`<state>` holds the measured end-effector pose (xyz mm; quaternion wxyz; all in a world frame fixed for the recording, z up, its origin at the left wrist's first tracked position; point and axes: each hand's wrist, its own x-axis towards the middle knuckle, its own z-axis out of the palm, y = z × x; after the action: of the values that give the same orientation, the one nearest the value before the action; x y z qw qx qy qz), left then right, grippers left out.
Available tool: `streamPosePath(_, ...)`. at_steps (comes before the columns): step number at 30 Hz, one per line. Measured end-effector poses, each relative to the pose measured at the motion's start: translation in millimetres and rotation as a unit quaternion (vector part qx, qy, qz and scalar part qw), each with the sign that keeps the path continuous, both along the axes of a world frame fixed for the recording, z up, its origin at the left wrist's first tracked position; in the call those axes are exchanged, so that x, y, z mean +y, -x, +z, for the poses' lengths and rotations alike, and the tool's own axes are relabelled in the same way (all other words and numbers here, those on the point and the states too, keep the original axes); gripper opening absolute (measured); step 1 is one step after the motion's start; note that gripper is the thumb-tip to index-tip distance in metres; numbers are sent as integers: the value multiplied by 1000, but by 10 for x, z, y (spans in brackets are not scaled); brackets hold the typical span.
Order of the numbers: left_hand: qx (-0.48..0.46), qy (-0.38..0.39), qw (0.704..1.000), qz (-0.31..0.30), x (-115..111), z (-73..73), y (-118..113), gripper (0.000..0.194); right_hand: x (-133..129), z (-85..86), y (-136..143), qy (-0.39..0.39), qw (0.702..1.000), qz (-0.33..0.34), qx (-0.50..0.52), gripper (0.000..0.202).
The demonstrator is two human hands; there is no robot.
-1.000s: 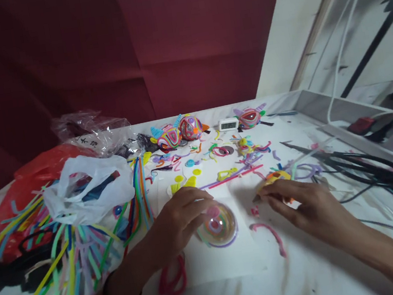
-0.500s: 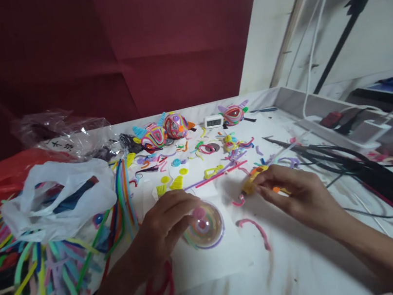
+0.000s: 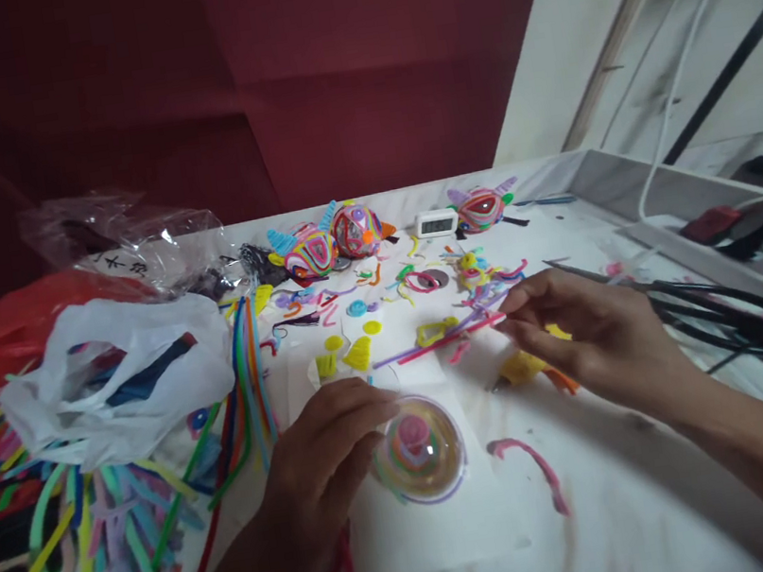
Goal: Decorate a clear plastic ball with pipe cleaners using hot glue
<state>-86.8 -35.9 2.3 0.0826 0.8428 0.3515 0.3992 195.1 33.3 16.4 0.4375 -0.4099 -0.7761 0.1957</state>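
Note:
My left hand (image 3: 330, 447) curls its fingers over the upper left edge of a clear plastic dome (image 3: 452, 467), with coloured rings and a pink middle. The dome rests on a white paper sheet (image 3: 406, 545). My right hand (image 3: 574, 324) pinches thumb and fingers together at the right end of a long pink pipe cleaner (image 3: 433, 344). Beside that lies a purple pipe cleaner (image 3: 402, 354). Partly hidden below the right hand is a yellow glue gun (image 3: 523, 366) with an orange trigger. A curved pink piece (image 3: 533, 464) lies right of the dome.
Pipe cleaners (image 3: 81, 551) and a white plastic bag (image 3: 175, 393) crowd the left. Several decorated balls (image 3: 311, 253) and a small digital clock (image 3: 436, 223) stand at the back. Yellow cut pieces (image 3: 358, 354) lie beyond the paper. Black cables (image 3: 692, 306) run along the right.
My right hand has left the glue gun and moved up to the pink pipe cleaner's end. The left hand stays at the dome. The whole view has shifted slightly.

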Motion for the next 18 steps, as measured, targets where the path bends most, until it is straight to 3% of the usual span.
streamPosePath(4,13,-3,1000,-15,-30,-1,45,24,57,-52,38,-8,998,30,-46,9)
streamPosePath(8,34,2,999,-36,-56,-29,78,27,22,-102,67,-43,995,4,-89,12)
streamPosePath(11,50,3,997,-50,-78,-85,97,29,-5,-95,75,-44,994,-17,-100,2)
streamPosePath(14,71,0,995,-65,-76,-122,101,33,-8,-88,74,-32,996,-11,-84,12)
streamPosePath(18,75,-18,996,-43,-31,-101,58,27,-9,-148,58,-36,996,-7,-79,10)
